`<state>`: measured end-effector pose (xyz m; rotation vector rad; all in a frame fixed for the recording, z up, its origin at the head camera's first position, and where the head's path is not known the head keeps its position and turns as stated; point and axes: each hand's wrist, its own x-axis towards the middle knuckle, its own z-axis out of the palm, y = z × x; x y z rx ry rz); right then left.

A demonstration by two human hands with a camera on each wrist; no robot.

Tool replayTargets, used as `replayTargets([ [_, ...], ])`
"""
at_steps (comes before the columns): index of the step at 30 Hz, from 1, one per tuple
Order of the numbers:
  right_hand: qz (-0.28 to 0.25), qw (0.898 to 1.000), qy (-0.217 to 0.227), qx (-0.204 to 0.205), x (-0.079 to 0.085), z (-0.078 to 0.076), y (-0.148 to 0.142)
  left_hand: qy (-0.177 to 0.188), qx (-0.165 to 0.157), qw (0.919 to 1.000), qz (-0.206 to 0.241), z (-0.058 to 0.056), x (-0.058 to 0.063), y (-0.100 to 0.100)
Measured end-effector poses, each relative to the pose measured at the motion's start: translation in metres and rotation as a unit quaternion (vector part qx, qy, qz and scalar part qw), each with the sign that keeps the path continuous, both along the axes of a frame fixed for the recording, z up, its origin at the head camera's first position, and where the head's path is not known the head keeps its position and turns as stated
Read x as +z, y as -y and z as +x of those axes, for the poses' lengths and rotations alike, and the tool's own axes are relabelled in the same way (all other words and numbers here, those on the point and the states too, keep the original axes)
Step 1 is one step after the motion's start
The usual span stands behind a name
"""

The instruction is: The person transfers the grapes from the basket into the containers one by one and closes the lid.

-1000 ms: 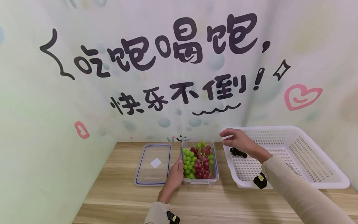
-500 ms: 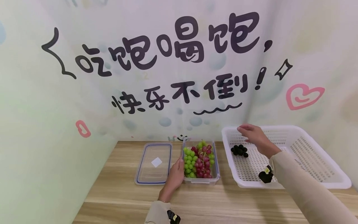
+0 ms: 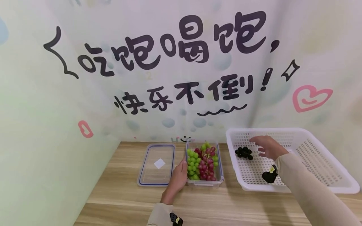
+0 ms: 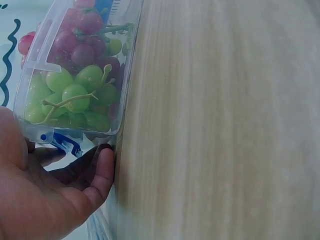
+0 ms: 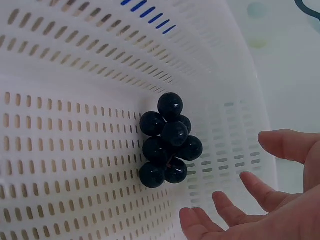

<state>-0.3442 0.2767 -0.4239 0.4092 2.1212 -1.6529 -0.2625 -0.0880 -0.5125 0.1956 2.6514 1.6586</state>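
A clear plastic food container (image 3: pixel 207 183) holds green grapes (image 3: pixel 193 161) and red grapes (image 3: pixel 207 163). My left hand (image 3: pixel 178 174) rests against its left side, the fingers reaching low along the wall beneath a blue-edged latch (image 4: pixel 67 144) in the left wrist view. My right hand (image 3: pixel 268 147) hovers over the white slotted basket (image 3: pixel 236 172) with fingers spread and nothing in them. To its left, a small bunch of black grapes (image 5: pixel 172 140) lies on the basket floor, apart from the fingertips (image 5: pixel 190 217).
Left of the container, its clear lid (image 3: pixel 156 172) with a blue seal and a white label lies flat on the wooden table (image 3: pixel 127 201). A printed wall sheet (image 3: pixel 158 125) stands right behind the table, and a pale side wall (image 3: pixel 51 150) rises at the left.
My right hand has moved right, away from the basket's left rim, then lowered over the basket with its fingers spreading. The black grapes show fully now. My left hand stays at the container.
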Motion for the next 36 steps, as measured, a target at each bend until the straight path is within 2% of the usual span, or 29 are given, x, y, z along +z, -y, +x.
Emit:
replayTargets([
  [4, -0.015, 1.000, 0.020, 0.002, -0.004, 0.000, -0.001, -0.001, -0.001, 1.0000, 0.000, 0.000, 0.001, 0.000],
  [12, 0.009, 0.999, 0.025, 0.041, -0.013, -0.002, 0.001, -0.010, -0.009, 0.9999, 0.010, 0.000, 0.002, 0.003],
  [26, -0.030, 0.999, 0.011, 0.037, -0.028, -0.007, 0.011, -0.008, -0.008, 0.9999, 0.006, 0.000, 0.000, 0.003],
  [36, -0.015, 0.999, 0.016, 0.033, -0.032, -0.009, 0.019, -0.009, -0.012, 0.9999, 0.007, -0.001, -0.001, 0.002],
])
